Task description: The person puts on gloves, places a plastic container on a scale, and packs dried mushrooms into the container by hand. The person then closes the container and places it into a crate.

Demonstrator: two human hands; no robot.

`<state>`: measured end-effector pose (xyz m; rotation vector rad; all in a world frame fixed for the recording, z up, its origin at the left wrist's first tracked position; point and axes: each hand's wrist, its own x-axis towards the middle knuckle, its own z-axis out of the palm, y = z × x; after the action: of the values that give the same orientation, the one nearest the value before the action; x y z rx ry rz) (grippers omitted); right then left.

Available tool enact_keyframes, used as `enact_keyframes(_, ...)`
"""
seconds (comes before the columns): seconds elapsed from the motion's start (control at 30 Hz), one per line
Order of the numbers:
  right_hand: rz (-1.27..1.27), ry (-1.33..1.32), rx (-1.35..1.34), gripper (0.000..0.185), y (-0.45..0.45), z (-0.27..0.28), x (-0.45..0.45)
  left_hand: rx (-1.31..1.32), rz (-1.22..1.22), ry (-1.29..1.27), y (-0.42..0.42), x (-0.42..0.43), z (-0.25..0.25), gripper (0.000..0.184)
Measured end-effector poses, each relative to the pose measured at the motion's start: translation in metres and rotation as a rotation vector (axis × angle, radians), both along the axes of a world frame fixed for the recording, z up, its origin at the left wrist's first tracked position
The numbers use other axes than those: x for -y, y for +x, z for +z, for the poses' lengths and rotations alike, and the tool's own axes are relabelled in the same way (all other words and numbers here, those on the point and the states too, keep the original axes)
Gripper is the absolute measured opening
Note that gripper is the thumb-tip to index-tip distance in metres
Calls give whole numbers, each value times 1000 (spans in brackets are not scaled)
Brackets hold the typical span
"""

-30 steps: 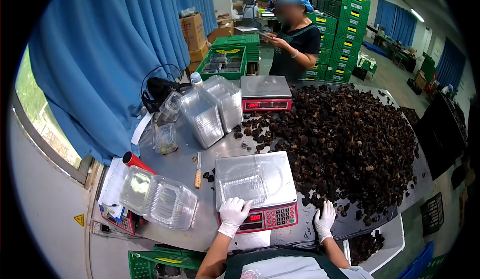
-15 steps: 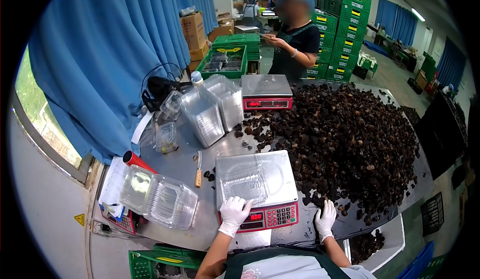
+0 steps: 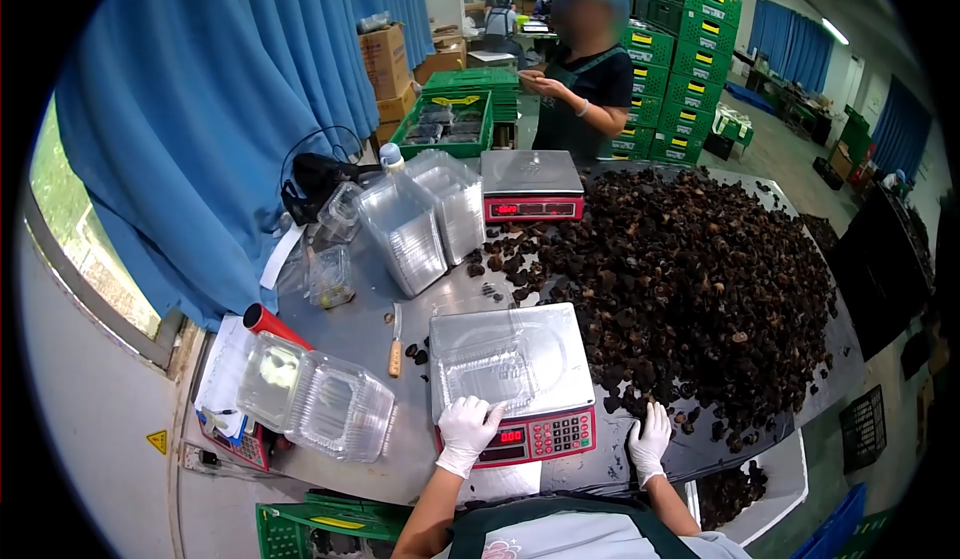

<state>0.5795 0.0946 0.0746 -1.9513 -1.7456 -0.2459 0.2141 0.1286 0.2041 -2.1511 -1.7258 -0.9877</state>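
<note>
The right hand lay on the table, fingers extended, just beside the dark heap. The left hand rested on the scale, fingertips at the clear box lying there; whether they gripped it, I could not tell. Behind stood another scale, then a person.

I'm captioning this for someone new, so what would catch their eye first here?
Probably the big heap of dark, crinkled pieces covering the right side of the metal table. Next, the bright blue curtain filling the upper left, then the red-and-silver scale at the near middle, with a clear tray on it and a white-gloved left hand at its front left corner.
</note>
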Motion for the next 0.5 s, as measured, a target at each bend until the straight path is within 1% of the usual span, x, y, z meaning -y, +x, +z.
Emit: enact_keyframes(0.5,12,3,-10,51,-1,2,1,18,-9,22,-1,0,0,32)
